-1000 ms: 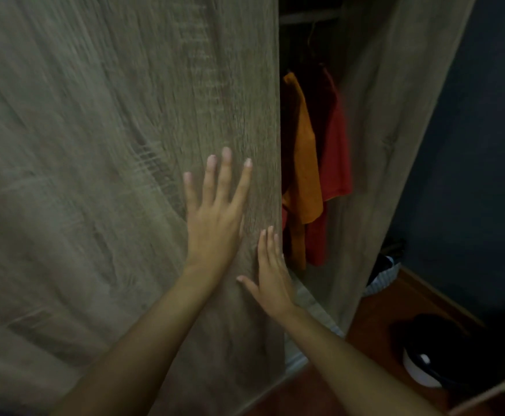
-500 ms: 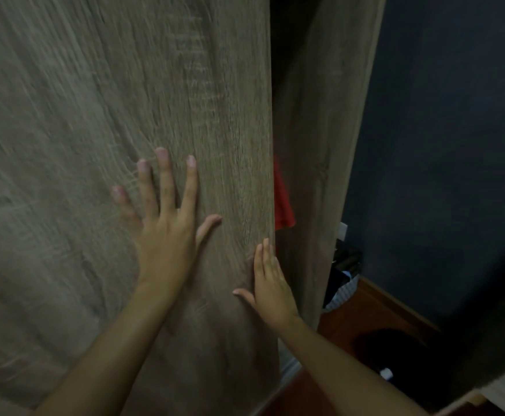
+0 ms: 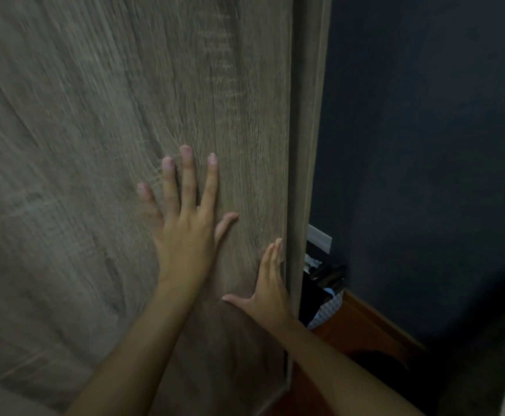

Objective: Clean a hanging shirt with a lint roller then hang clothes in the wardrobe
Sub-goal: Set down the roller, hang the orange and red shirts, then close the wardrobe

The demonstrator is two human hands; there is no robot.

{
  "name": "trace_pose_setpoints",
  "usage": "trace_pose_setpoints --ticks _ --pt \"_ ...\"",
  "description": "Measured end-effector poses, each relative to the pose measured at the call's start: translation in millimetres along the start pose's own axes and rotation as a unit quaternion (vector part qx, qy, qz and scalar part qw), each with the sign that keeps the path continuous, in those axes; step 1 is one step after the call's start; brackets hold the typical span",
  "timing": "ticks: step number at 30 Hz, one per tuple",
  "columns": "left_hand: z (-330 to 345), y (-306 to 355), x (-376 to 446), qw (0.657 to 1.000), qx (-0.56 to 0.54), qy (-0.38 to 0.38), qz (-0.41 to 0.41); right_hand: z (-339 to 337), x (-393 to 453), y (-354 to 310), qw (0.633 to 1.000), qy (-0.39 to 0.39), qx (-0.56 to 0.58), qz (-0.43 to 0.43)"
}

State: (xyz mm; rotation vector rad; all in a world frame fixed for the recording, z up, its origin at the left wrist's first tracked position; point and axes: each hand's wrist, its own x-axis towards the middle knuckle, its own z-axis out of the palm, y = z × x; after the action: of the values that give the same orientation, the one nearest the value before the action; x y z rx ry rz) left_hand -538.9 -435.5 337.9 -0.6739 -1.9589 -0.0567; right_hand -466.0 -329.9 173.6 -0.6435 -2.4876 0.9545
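The likeliest mishap here is a pinch. The right hand (image 3: 270,283) lies flat against the wardrobe door (image 3: 110,145) with its fingers (image 3: 276,250) stretched straight up along the door's right edge, just beside the narrow side panel (image 3: 308,145) that the door meets. If the door is pushed further that way, those fingertips could get caught in the seam. A sleeve or hem might also be trapped in the same seam, though no clothing shows at this moment and I cannot tell whether any sticks out.

The left hand (image 3: 185,232) is spread wide and pressed palm-down on the door's face, towards its right half, fingers straight and gripping nothing. The right hand holds nothing either; both only press on the wood.

The shirt and the other clothes are out of sight, presumably behind the door under both palms. No lint roller is visible. A dark wall (image 3: 425,145) stands to the right.
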Motion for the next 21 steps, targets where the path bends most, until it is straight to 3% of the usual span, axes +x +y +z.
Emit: trace_pose_setpoints --ticks 21 --pt "6.1 27.8 11.6 1.000 0.027 -0.004 -0.013 -11.6 16.8 39.6 0.996 0.019 -0.066 -0.048"
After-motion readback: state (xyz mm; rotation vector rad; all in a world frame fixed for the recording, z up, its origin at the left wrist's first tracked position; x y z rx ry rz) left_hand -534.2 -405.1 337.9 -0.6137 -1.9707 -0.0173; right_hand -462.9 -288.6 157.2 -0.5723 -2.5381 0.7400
